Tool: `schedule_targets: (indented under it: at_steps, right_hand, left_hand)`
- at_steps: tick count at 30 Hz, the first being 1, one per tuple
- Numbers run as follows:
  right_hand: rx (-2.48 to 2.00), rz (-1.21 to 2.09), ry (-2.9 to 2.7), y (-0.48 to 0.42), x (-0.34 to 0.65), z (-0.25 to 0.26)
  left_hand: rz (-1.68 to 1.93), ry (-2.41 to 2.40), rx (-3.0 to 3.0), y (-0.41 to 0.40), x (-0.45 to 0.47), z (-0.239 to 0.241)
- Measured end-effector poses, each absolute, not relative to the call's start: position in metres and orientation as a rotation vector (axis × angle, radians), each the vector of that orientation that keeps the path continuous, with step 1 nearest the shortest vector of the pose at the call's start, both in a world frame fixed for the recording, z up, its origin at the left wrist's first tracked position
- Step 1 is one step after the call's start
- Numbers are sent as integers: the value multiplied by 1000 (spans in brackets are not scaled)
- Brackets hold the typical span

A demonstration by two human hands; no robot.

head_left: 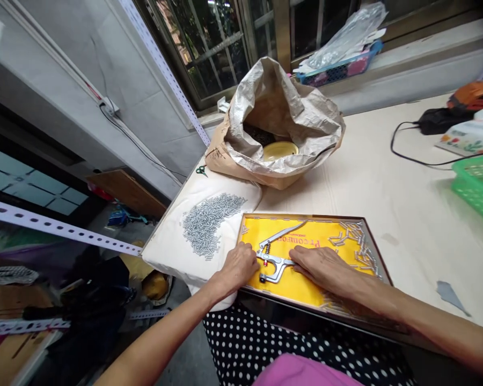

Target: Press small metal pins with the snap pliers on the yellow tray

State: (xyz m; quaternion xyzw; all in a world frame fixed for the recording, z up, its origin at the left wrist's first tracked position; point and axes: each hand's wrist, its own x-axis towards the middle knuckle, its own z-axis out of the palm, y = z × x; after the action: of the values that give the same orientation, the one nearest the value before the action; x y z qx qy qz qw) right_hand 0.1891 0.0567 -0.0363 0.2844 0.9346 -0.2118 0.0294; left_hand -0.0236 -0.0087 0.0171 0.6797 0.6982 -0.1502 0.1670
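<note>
Silver hand-press pliers (277, 262) lie over the yellow lining of a shallow dark-rimmed tray (362, 221), handles spread apart. My right hand (324, 268) is closed around the end of the lower handle, palm down. At the tray's left side is my left hand (241, 264), fingers curled beside the pliers' head; what they pinch, if anything, is hidden. Small silver screw-like pieces (368, 249) lie scattered along the tray's right side. Left of the tray, a large heap of similar pieces (211, 222) rests on a white cloth (169, 241).
An open paper sack (221, 153) holding a yellow bowl (280, 150) stands behind the tray. Small green-handled scissors (202, 170) lie beside it. To the right are a green basket (477, 185), a black cable (418, 161) and a grey scrap (453, 297). The table (370, 161) ends at left.
</note>
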Motion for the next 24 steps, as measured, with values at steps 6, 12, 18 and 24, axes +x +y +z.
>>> schedule_targets:
  at_steps: [6, 12, 18, 24]
  right_hand:
    - [971, -724, 2801, 57, 200, -36]
    - [1042, -757, 2794, 55, 198, -41]
    - [1044, -671, 2883, 52, 201, -46]
    - [1047, -641, 2899, 52, 200, -47]
  left_hand:
    - [-236, 2019, 2090, -22, -45, 12]
    - [113, 2488, 1884, -7, -106, 10]
    - [-223, 2485, 1814, -5, -141, -2]
    - [-296, 2398, 1959, -8, -142, -15]
